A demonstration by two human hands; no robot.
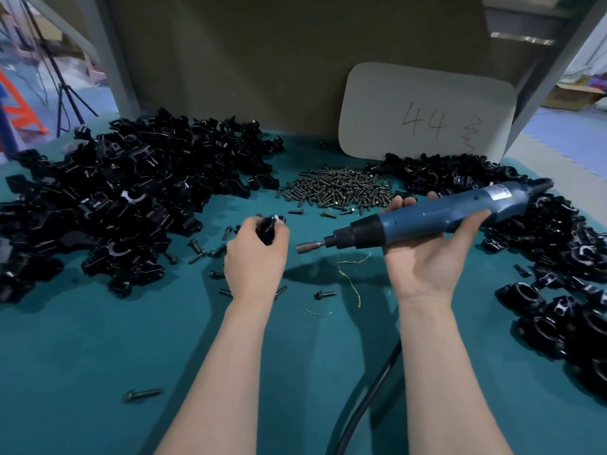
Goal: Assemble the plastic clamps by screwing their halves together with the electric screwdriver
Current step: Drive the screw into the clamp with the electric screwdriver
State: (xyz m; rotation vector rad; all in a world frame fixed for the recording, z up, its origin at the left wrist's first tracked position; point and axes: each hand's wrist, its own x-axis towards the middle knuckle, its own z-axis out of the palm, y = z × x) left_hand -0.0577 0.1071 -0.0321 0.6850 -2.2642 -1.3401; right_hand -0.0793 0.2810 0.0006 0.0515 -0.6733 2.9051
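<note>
My left hand (254, 257) grips a small black plastic clamp (267, 228) just above the teal table (98, 356). My right hand (427, 257), palm up, holds the blue electric screwdriver (427, 216) lying across it, fingers curled round the body. The screwdriver's metal bit (310, 246) points left toward the clamp, a short gap apart. A heap of loose black clamp halves (115, 198) covers the left of the table. A pile of screws (338, 188) lies at the middle back.
More black clamps (558, 274) are heaped along the right side. Loose screws (143, 395) are scattered near my left hand and on the front left. The screwdriver's black cable (368, 399) runs down under my right forearm. A grey card marked 44 (427, 113) leans at the back.
</note>
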